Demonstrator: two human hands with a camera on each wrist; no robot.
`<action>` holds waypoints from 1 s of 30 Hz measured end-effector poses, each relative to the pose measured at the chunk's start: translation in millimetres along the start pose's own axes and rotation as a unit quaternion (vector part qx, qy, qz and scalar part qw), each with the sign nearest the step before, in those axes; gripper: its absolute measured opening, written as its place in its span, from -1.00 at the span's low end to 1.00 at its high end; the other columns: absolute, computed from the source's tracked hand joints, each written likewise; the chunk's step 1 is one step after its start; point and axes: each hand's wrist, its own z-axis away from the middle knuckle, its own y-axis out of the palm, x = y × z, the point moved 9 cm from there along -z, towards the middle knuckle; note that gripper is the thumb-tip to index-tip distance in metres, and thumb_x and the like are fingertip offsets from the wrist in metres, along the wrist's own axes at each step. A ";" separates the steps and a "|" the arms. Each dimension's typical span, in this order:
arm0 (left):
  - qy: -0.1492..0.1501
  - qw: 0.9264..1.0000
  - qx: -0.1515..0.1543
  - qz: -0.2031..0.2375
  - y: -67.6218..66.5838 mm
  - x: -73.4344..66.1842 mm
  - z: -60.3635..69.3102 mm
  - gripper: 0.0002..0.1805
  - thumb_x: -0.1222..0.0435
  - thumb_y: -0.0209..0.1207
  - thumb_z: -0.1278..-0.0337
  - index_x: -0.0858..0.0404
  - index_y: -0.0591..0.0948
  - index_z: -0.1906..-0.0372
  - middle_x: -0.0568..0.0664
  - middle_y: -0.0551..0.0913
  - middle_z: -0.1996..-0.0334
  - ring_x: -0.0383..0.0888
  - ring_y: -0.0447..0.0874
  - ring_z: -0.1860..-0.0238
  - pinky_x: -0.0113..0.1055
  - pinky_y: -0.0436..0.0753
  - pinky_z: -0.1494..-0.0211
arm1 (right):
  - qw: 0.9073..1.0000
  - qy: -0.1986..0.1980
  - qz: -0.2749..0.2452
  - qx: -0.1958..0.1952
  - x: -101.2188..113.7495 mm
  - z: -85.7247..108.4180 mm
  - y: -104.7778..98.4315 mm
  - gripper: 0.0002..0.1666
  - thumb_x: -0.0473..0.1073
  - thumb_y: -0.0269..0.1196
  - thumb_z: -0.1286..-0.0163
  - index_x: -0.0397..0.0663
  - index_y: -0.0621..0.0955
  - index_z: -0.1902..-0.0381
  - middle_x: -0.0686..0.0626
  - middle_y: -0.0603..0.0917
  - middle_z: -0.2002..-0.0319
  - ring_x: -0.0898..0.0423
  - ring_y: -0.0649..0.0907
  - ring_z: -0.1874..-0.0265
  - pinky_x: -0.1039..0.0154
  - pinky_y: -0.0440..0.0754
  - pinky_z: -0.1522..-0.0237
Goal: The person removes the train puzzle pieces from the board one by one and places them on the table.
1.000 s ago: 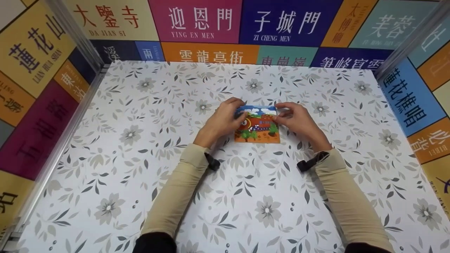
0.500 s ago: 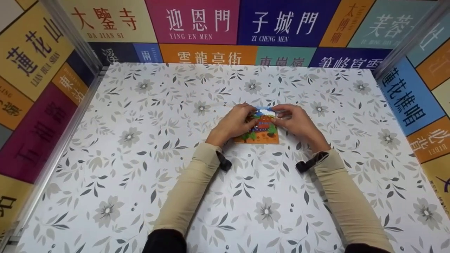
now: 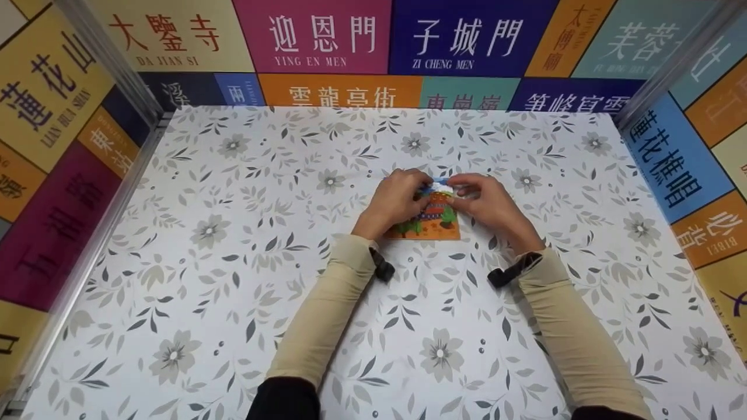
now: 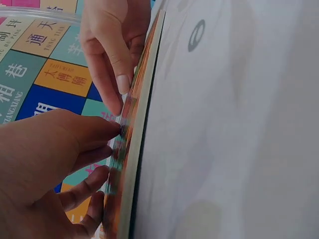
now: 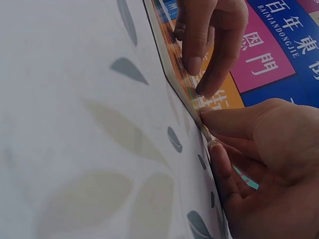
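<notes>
A small flat square board (image 3: 435, 228) lies on the patterned tabletop, printed with blue sky, a red train and green trees on orange ground. Over its left half, my left hand (image 3: 392, 203) rests its fingertips and thumb on the picture and covers that part. My right hand (image 3: 489, 203) is at the board's right edge, with thumb and fingers pinching it there. In the left wrist view the board (image 4: 135, 134) appears edge-on, with a pale thin rim. From the right wrist view, the thumb of my right hand (image 5: 269, 149) touches the board's near end.
A white tabletop (image 3: 175, 262) with grey flowers and leaves surrounds the board. Coloured panels (image 3: 327, 35) with large Chinese lettering stand along the back and both sides. Metal posts (image 3: 111, 64) mark the corners.
My left hand has moved right across the board, from its left edge to over the picture, hiding the front of the train. My right hand stays at the right edge.
</notes>
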 end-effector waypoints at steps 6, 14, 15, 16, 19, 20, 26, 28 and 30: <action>-0.022 0.999 0.010 -0.021 1.1 -2.6 -1.7 -0.66 0.12 0.30 -0.51 0.08 0.75 -0.25 -0.09 0.76 -0.23 0.03 0.70 -0.17 0.04 0.74 -0.21 | 1.000 0.006 -0.002 0.001 -1.9 -0.2 0.8 -0.47 -0.13 0.47 -0.48 0.07 0.69 -0.38 -0.11 0.68 -0.31 -0.08 0.68 -0.18 -0.04 0.60 -0.27; -0.014 0.999 0.030 -0.032 2.3 -7.7 -4.5 -0.59 0.06 0.33 -0.51 0.12 0.72 -0.29 -0.02 0.73 -0.24 0.05 0.70 -0.22 -0.01 0.73 -0.27 | 1.000 0.005 0.007 0.004 -1.4 -0.2 0.0 -0.45 -0.11 0.45 -0.50 0.11 0.67 -0.41 -0.15 0.69 -0.25 -0.08 0.69 -0.15 -0.05 0.60 -0.24; -0.015 0.999 0.034 -0.035 2.9 -7.9 -5.1 -0.59 0.05 0.33 -0.51 0.11 0.71 -0.30 -0.02 0.72 -0.26 0.05 0.70 -0.22 0.00 0.74 -0.26 | 1.000 0.005 0.008 0.004 -1.4 -0.4 -0.2 -0.44 -0.11 0.46 -0.50 0.12 0.67 -0.42 -0.15 0.69 -0.24 -0.08 0.69 -0.15 -0.05 0.60 -0.24; -0.016 0.998 0.038 -0.037 3.1 -8.3 -5.7 -0.58 0.05 0.32 -0.52 0.09 0.70 -0.32 -0.02 0.70 -0.28 0.05 0.69 -0.23 0.02 0.74 -0.25 | 1.000 0.005 0.009 0.005 -1.3 -0.4 -0.4 -0.43 -0.10 0.46 -0.50 0.12 0.66 -0.42 -0.16 0.69 -0.24 -0.09 0.69 -0.15 -0.06 0.60 -0.24; -0.026 0.998 0.048 -0.040 4.7 -8.0 -7.0 -0.55 0.03 0.30 -0.54 0.03 0.65 -0.39 -0.02 0.66 -0.30 0.07 0.67 -0.25 0.14 0.75 -0.22 | 1.000 0.012 0.010 0.006 -2.1 -0.6 -1.0 -0.40 -0.08 0.47 -0.49 0.16 0.64 -0.45 -0.17 0.69 -0.22 -0.10 0.69 -0.15 -0.05 0.60 -0.24; -0.028 0.997 0.051 -0.041 5.4 -8.0 -7.4 -0.53 0.03 0.30 -0.54 0.02 0.63 -0.41 -0.02 0.65 -0.31 0.07 0.67 -0.25 0.17 0.74 -0.21 | 1.000 0.014 0.010 0.006 -2.6 -0.7 -1.1 -0.39 -0.07 0.47 -0.48 0.17 0.64 -0.46 -0.17 0.69 -0.21 -0.10 0.69 -0.15 -0.05 0.60 -0.24; -0.031 0.997 0.053 -0.044 6.3 -9.0 -8.7 -0.48 0.03 0.29 -0.55 0.00 0.57 -0.48 0.02 0.58 -0.36 0.08 0.65 -0.27 0.14 0.74 -0.21 | 1.000 0.014 0.012 0.007 -3.8 -0.1 -1.2 -0.38 -0.01 0.39 -0.56 0.20 0.58 -0.52 -0.20 0.69 -0.26 -0.16 0.70 -0.20 -0.08 0.60 -0.24; -0.029 0.997 0.049 -0.045 6.5 -9.2 -8.9 -0.48 0.04 0.27 -0.57 0.00 0.56 -0.50 0.02 0.56 -0.37 0.08 0.65 -0.27 0.08 0.74 -0.21 | 1.000 0.012 0.006 0.006 -4.2 0.3 -1.6 -0.42 0.00 0.31 -0.63 0.19 0.57 -0.53 -0.21 0.67 -0.34 -0.18 0.68 -0.26 -0.11 0.59 -0.29; -0.031 0.997 0.048 -0.044 7.1 -9.2 -9.2 -0.47 0.03 0.25 -0.58 0.00 0.55 -0.52 0.02 0.54 -0.38 0.08 0.64 -0.29 0.07 0.73 -0.23 | 1.000 0.009 -0.002 0.006 -4.4 0.3 -1.9 -0.45 0.00 0.25 -0.67 0.17 0.56 -0.54 -0.22 0.64 -0.41 -0.20 0.67 -0.32 -0.14 0.58 -0.34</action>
